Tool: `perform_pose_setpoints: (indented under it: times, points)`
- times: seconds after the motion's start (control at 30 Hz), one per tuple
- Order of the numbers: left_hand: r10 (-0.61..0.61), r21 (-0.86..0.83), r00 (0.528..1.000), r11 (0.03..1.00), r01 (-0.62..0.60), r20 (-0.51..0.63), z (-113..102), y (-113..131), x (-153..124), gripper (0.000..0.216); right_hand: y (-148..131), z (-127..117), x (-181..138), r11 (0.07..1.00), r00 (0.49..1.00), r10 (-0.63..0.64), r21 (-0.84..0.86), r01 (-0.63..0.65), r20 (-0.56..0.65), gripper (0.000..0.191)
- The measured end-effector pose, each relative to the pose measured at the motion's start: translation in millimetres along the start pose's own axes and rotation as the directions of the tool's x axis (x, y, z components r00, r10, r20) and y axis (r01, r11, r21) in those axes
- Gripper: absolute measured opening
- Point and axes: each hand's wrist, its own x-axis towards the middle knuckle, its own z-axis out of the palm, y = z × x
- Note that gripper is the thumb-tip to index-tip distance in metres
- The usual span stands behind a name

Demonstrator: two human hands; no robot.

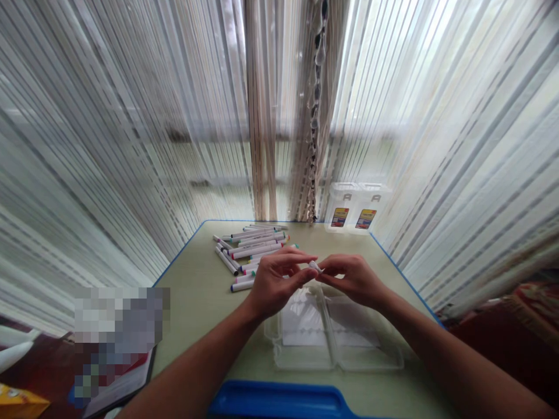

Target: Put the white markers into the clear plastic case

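A small white piece, smooth-looking and rounded at one end, sits between the two hands, above the far edge of a clear plastic tray; it is too small to tell what it is. The tray is thin and shiny, with rounded corners and two side-by-side sections. A pale sheet shows in each section, in or under the plastic.

The table has a smooth, pale green top with a blue edge. To the left of the tray lies a loose pile of markers, slim white sticks with coloured ends. More than a dozen show, but overlaps prevent an exact count. Two clear boxes stand upright side by side at the far right corner, each bearing one label. One blue plastic bar lies at the near edge. Stringy, striped curtains hang behind.

Both forearms reach forward and angle inward. The left hand pinches the piece between thumb and fingertips, its fingers pointing right. The right hand, wrist bent inward, holds its other end in a narrow pinch.
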Motion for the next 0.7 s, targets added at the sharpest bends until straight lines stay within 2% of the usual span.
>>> perform_pose_setpoints:
  times: [0.23,0.37,0.5,0.7]
  points:
    - [-0.03,0.024,0.995,0.999,0.032,-0.095,0.7,-0.6,-0.3,0.022,0.8,-0.9,0.8,0.999,1.0,-0.003,-0.033,0.002,-0.031,0.013]
    - [-0.004,0.035,0.994,0.999,0.008,-0.107,1.6,0.0,-1.0,0.02,0.7,-0.9,0.6,1.0,0.999,-0.008,-0.028,0.007,-0.039,0.013]
    - [0.089,0.115,0.99,0.99,-0.076,-0.107,2.0,0.3,-2.7,0.017,0.5,-1.1,0.3,1.0,0.999,-0.013,-0.017,0.012,-0.053,0.013]
    - [0.242,0.293,0.96,0.936,-0.194,-0.137,5.1,2.4,-3.4,0.015,1.9,-2.0,0.4,0.998,0.991,-0.015,-0.065,0.006,-0.133,0.012]
